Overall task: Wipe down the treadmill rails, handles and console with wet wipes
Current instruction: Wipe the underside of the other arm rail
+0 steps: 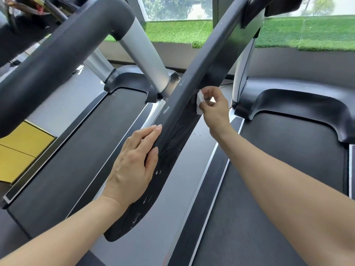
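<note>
Black matte handrail (178, 120), scuffed w/ pale marks, long axis diagonal: rounded free end near bottom centre, rising up-right toward console mount at top. Sits between two treadmill belts, over grey side strip.

Left hand (132, 166) laid flat on rail's left edge, lower half; fingers straight, close together, thumb along top face. No grip, just resting.

Right hand (213, 106) at rail's right edge, higher up; fingers curled, pinching small white wet wipe (199, 101), crumpled, pressed against rail's side face. Both forearms reach in from bottom corners, rail between them.

Open room: rail clear above right hand up to mount; short stretch free between hands; tip below left hand uncovered.

Around: left treadmill belt (80, 143) w/ silver upright (146, 54) and thick black rail (57, 60) of next machine close on left, upright's base just beside rail. Right treadmill belt (284, 179) and black motor cover (299, 106) on right. Green artificial turf (299, 33) beyond window ledge. Yellow floor panel (23, 144) far left.
</note>
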Action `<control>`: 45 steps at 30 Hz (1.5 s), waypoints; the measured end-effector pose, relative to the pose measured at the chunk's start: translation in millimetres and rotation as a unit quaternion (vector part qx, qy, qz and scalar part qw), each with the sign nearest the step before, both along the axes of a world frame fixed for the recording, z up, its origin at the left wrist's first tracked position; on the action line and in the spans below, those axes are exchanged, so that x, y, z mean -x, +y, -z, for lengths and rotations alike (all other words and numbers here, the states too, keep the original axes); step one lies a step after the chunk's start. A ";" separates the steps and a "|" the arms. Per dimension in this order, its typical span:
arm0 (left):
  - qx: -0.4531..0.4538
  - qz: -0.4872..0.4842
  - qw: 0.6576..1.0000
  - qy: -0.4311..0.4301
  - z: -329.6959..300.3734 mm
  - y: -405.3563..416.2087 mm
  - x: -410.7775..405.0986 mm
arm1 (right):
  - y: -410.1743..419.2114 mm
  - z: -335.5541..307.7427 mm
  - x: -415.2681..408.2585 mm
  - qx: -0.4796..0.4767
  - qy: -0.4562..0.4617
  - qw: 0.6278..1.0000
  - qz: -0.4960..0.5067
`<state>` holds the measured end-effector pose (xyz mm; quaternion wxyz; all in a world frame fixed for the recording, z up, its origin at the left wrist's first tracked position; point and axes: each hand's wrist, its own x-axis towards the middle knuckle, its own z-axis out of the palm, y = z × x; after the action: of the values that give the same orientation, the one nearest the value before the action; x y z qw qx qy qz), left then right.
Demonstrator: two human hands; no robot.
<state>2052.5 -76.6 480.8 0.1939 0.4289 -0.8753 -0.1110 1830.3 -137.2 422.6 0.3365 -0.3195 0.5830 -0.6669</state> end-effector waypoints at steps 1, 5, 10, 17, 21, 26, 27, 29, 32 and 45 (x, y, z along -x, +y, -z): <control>0.000 0.001 1.000 0.001 -0.1 0.1 0.2 | 3.9 -1.0 -2.8 0.011 0.012 1.000 -0.007; 0.003 0.003 1.000 0.003 -0.2 -0.1 -0.1 | 20.1 -1.0 -21.7 0.054 0.039 0.997 -0.032; 0.007 0.005 1.000 0.008 -0.8 0.4 0.6 | 42.4 8.9 -48.7 0.089 0.035 0.994 -0.059; 0.007 0.003 1.000 0.003 -0.7 0.6 1.0 | 69.8 14.6 -81.0 0.083 0.034 0.994 -0.065; 0.007 0.004 1.000 0.006 -0.7 0.0 0.9 | 88.4 12.4 -91.0 0.073 0.033 0.991 -0.104; 0.007 0.002 1.000 0.001 -1.5 0.7 1.1 | 99.4 19.5 -73.1 0.018 -0.125 0.988 -0.092; 0.004 -0.001 1.000 0.002 -1.2 0.7 1.0 | 93.3 21.2 -63.2 0.001 -0.207 0.976 -0.062; 0.001 -0.003 1.000 0.003 -0.6 0.5 0.9 | 75.0 22.0 -40.2 -0.020 -0.341 0.940 -0.006; -0.001 -0.003 1.000 0.004 -0.6 0.0 0.6 | 41.4 24.1 -11.4 -0.028 -0.418 0.907 0.046; 0.009 0.006 1.000 -0.004 1.5 -1.3 -0.6 | -36.6 19.9 43.2 -0.115 -0.194 0.969 0.100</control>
<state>2053.0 -77.8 479.3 0.1933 0.4223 -0.8796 -0.1028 1787.2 -173.8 402.7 0.4089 -0.0831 0.6089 -0.6746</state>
